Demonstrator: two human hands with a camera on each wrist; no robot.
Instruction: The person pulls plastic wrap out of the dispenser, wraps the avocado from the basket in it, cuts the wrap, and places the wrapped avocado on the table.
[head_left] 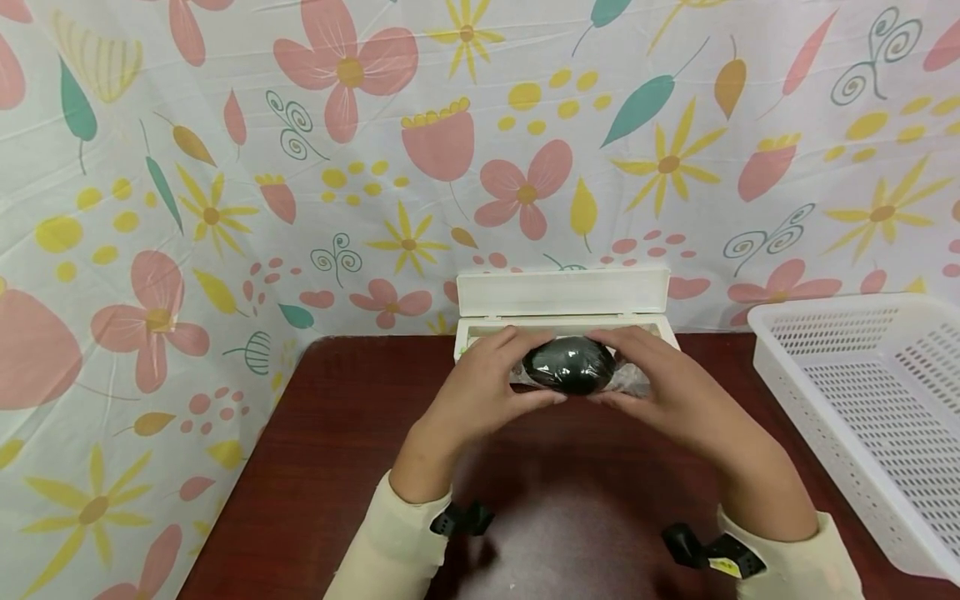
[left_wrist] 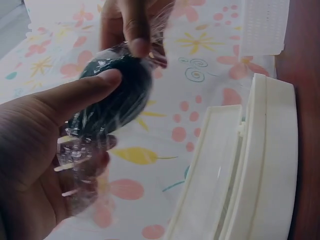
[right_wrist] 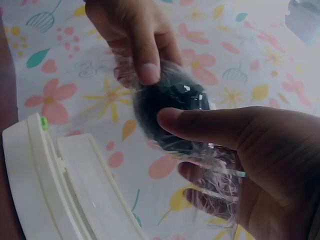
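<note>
A dark, smooth oval object (head_left: 570, 365) is wrapped in clear plastic film (right_wrist: 215, 187), which hangs in loose, crinkled folds at both ends. My left hand (head_left: 483, 383) grips its left end, thumb on the near side and fingers round the far side. Its right end is held the same way by my right hand (head_left: 667, 383). In the left wrist view the left thumb (left_wrist: 92, 92) presses on the film over the dark surface. Behind the hands stands a long white box (head_left: 562, 293) with its hinged lid raised; the hands hide part of its front.
A white perforated plastic basket (head_left: 810, 442) stands at the right of the dark red-brown table (head_left: 337, 467). A flower-patterned cloth (head_left: 360, 192) covers the wall behind and to the left. The box stands at the table's back edge, against this cloth.
</note>
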